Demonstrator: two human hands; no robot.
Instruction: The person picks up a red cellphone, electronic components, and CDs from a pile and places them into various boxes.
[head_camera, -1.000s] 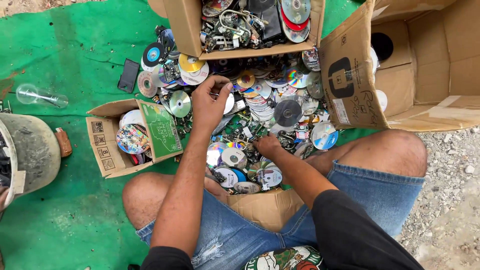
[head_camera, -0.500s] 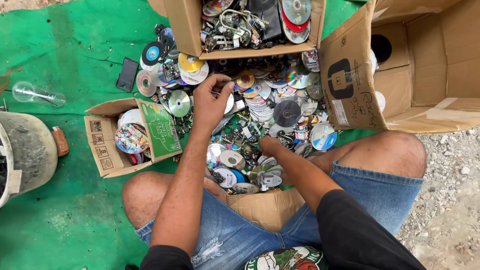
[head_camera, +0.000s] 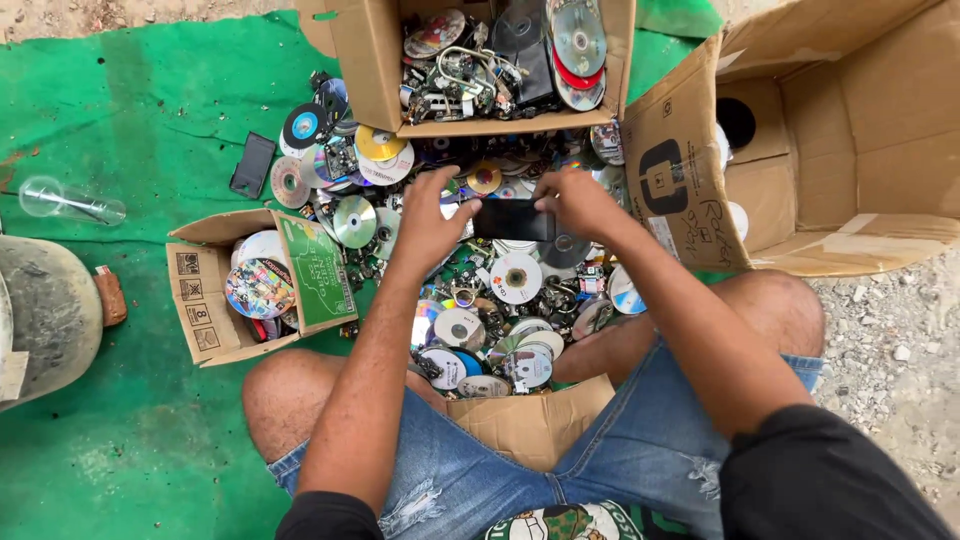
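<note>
I sit on a green mat (head_camera: 130, 130) with a heap of loose discs (head_camera: 505, 300) and small electronic scrap between my knees. My left hand (head_camera: 432, 222) and my right hand (head_camera: 578, 203) together hold a flat black rectangular piece (head_camera: 513, 220) above the heap, one hand at each end. Just beyond my hands stands a cardboard box (head_camera: 375, 60) filled with discs, wires and dark parts. A small open carton (head_camera: 205, 300) with printed discs inside lies to the left of my left forearm.
A big open cardboard box (head_camera: 850, 150) lies on its side at the right, on gravel. A black phone-like slab (head_camera: 252, 165) and a clear glass piece (head_camera: 65, 200) lie on the mat at left. A grey round vessel (head_camera: 45, 310) is at the left edge.
My right hand has come up from the near part of the heap to meet my left hand, and both now grip the black piece. The view has shifted slightly.
</note>
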